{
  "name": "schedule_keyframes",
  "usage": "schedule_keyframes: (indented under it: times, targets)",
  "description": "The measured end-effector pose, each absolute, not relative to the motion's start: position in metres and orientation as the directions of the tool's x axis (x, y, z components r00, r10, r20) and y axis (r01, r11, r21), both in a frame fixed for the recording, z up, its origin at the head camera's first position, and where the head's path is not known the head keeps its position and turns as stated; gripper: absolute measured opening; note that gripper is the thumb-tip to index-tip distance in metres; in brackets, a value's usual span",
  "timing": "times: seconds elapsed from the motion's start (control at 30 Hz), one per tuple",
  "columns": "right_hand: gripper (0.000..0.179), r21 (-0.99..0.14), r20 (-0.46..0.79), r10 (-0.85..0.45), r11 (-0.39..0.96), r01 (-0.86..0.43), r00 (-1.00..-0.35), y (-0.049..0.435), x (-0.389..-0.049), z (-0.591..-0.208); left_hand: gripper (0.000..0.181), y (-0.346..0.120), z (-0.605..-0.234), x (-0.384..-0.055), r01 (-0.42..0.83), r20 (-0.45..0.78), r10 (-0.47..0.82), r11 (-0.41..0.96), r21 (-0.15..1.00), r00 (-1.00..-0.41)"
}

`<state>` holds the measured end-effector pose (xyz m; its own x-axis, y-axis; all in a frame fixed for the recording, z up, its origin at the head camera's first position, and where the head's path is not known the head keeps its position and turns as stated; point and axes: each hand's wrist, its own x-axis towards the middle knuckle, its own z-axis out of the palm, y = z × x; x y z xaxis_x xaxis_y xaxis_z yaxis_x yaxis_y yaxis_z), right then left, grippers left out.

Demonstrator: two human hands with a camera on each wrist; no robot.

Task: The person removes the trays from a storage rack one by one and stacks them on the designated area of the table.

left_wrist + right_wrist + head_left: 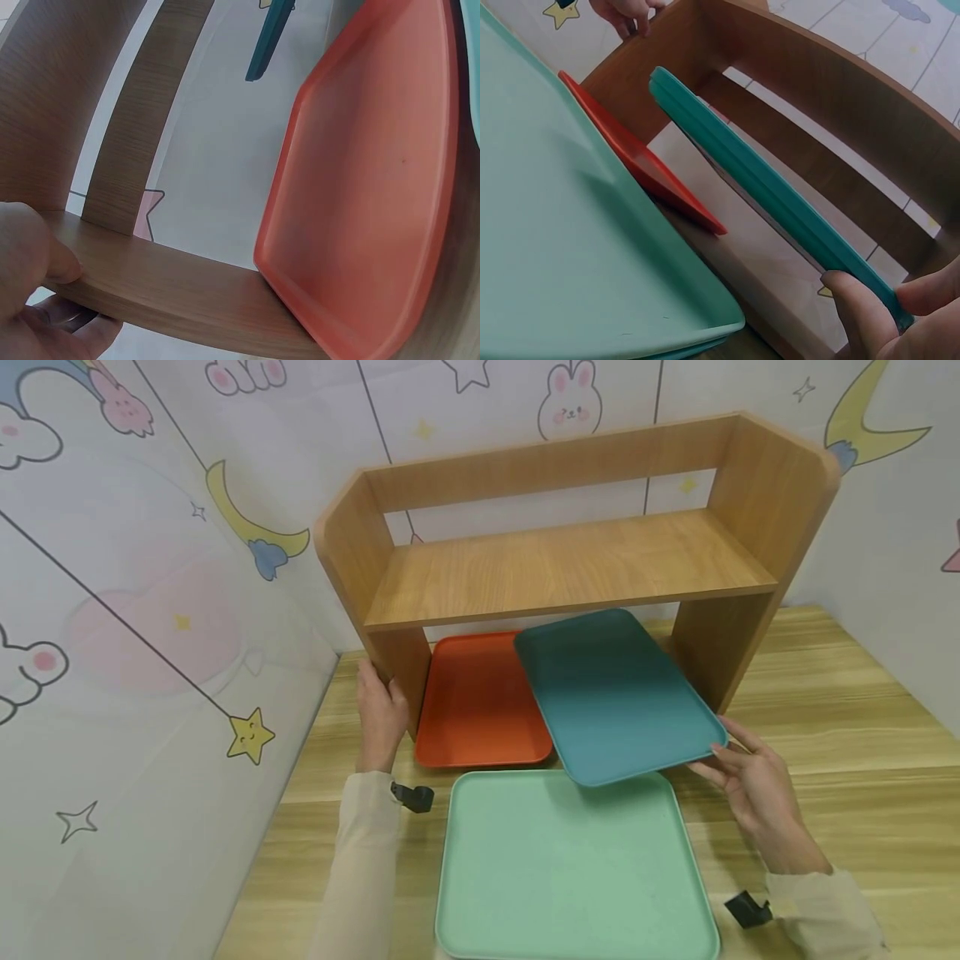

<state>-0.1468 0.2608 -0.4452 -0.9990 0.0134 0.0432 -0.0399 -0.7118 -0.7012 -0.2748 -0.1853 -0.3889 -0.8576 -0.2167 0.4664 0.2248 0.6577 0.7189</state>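
A wooden desktop shelf (pixel 577 560) stands at the back of the table. My left hand (pixel 381 717) grips the lower front edge of its left side panel, with the thumb on one face in the left wrist view. With thumb and fingers, my right hand (pixel 757 793) pinches the near right corner of a teal tray (pixel 622 710). That tray is held up at a tilt, its far part beneath the shelf board. An orange-red tray (pixel 483 710) lies under the shelf's left half, partly overlapped by the teal tray in the head view.
In front of the shelf lies a light green tray (pixel 573 868); a teal edge (pixel 697 346) shows beneath its corner in the right wrist view. Patterned white cloth walls (pixel 187 610) stand left and behind. Bare wood-grain tabletop (pixel 855 710) extends to the right.
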Motion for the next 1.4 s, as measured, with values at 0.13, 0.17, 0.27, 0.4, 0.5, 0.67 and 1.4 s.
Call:
schedule_keyframes:
  times: [0.13,0.17,0.27,0.4,0.5,0.67,1.4]
  targets:
    - [0.038,-0.700,0.057,0.002,-0.713,-0.041,-0.998,0.2604,-0.1473,-0.4457,0.041,-0.1852,-0.3886,-0.2745,0.222,0.462,-0.217,0.656,0.721,-0.860]
    - [0.038,-0.700,0.056,0.000,-0.713,-0.039,-0.998,0.2603,-0.1474,-0.4456,0.041,-0.1853,-0.3886,-0.2746,0.222,0.461,-0.217,0.655,0.723,-0.860]
    - [0.041,-0.710,0.051,-0.001,-0.703,-0.036,-0.999,0.2606,-0.1480,-0.4452,0.040,-0.1854,-0.3882,-0.2749,0.222,0.463,-0.220,0.654,0.723,-0.859]
    - [0.048,-0.731,0.042,0.004,-0.681,-0.034,-0.999,0.2612,-0.1491,-0.4446,0.039,-0.1855,-0.3881,-0.2757,0.220,0.465,-0.224,0.656,0.722,-0.857]
    - [0.045,-0.735,0.045,0.005,-0.677,-0.036,-0.999,0.2613,-0.1499,-0.4444,0.040,-0.1853,-0.3881,-0.2760,0.221,0.463,-0.223,0.654,0.724,-0.858]
    - [0.042,-0.735,0.065,-0.006,-0.676,-0.044,-0.998,0.2607,-0.1509,-0.4441,0.040,-0.1853,-0.3882,-0.2762,0.227,0.469,-0.222,0.653,0.723,-0.855]
    - [0.045,-0.785,0.076,-0.033,-0.618,-0.039,-0.997,0.2617,-0.1507,-0.4463,0.039,-0.1856,-0.3896,-0.2762,0.220,0.471,-0.224,0.664,0.714,-0.853]
